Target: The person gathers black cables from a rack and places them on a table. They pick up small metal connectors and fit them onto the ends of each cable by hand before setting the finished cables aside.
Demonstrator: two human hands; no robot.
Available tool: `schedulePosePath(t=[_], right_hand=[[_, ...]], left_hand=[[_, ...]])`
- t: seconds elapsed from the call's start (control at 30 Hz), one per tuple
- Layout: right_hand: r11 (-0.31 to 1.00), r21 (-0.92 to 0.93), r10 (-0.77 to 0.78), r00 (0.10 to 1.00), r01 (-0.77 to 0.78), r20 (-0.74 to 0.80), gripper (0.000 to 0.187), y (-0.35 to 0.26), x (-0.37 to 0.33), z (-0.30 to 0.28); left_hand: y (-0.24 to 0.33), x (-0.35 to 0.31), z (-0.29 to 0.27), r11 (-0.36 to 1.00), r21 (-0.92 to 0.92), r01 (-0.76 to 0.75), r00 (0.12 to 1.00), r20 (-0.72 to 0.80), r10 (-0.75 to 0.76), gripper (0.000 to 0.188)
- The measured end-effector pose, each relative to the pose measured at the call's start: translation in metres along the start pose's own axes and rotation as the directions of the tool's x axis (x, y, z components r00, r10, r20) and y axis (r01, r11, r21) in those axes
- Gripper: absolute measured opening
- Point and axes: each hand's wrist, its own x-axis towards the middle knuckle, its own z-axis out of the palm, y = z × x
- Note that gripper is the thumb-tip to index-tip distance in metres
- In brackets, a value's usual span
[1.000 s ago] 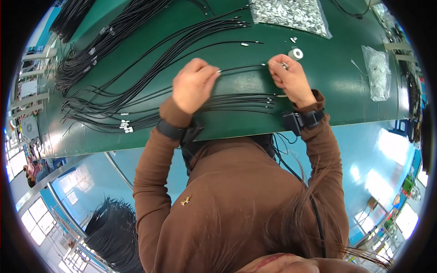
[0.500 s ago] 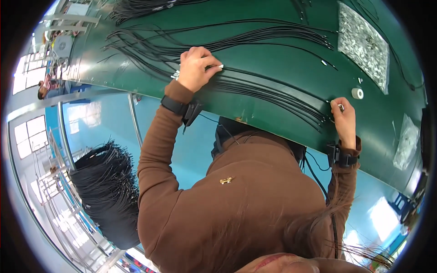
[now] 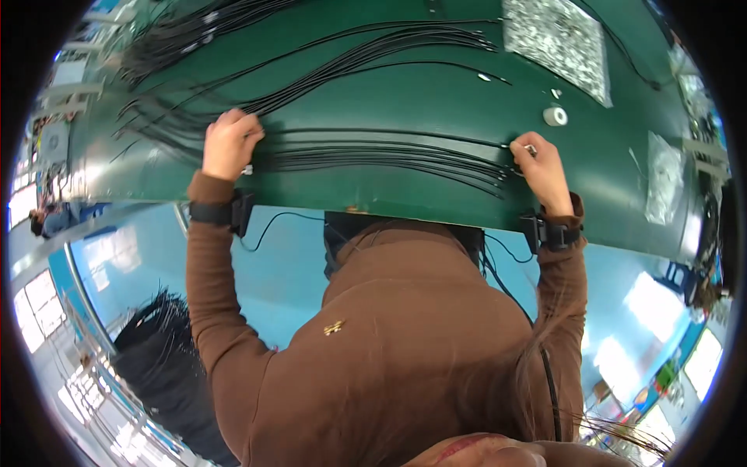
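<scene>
A thin black cable (image 3: pixel 389 133) runs almost straight between my hands, just above the green table. My left hand (image 3: pixel 229 145) is closed around its left end, fingertips pressed together. At the other end my right hand (image 3: pixel 540 163) pinches the cable near its tip. A small shiny metal piece (image 3: pixel 531 149) shows at the right fingers; its kind is unclear. Just nearer to me lies a row of similar black cables (image 3: pixel 373 160), their tips beside my right hand. Small white pieces (image 3: pixel 247 170) show below my left hand.
Further back lie loose black cables (image 3: pixel 350 66) and a darker cable bundle (image 3: pixel 194 35). Back right are a clear bag of small silvery-white parts (image 3: pixel 556 47), a white roll (image 3: pixel 555 117) and a crumpled plastic bag (image 3: pixel 665 179). A large black cable bundle (image 3: pixel 163 381) hangs lower left.
My view has shifted, so the table sits differently. My left hand has moved left along the cable, away from the white tip it pinched. My right hand still holds the right end.
</scene>
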Motion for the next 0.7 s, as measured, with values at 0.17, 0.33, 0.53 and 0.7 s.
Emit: schedulePosePath(t=[0.17, 0.33, 0.53, 0.7], right_hand=[[0.97, -0.17, -0.181, 0.983, 0.174, -0.027, 0.015, 0.015, -0.004, -0.002], [0.901, -0.327, -0.285, 0.957, 0.286, 0.051, 0.015, 0.015, -0.023, -0.005], [0.913, -0.357, -0.13, 0.97, 0.197, 0.204, 0.016, 0.003, -0.04, -0.004], [0.99, -0.139, 0.054, 0.98, -0.027, 0.192, 0.014, 0.012, -0.031, -0.018]], left_hand=[[-0.011, -0.009, -0.003, 0.992, -0.078, 0.1, 0.994, 0.056, -0.096, 0.01], [-0.009, -0.009, -0.008, 0.991, -0.094, 0.1, 0.992, 0.083, -0.092, 0.01], [-0.023, -0.021, -0.011, 0.998, -0.052, 0.033, 0.989, 0.144, -0.025, 0.009], [-0.001, -0.009, -0.013, 0.997, 0.031, 0.071, 0.988, 0.136, -0.075, 0.012]])
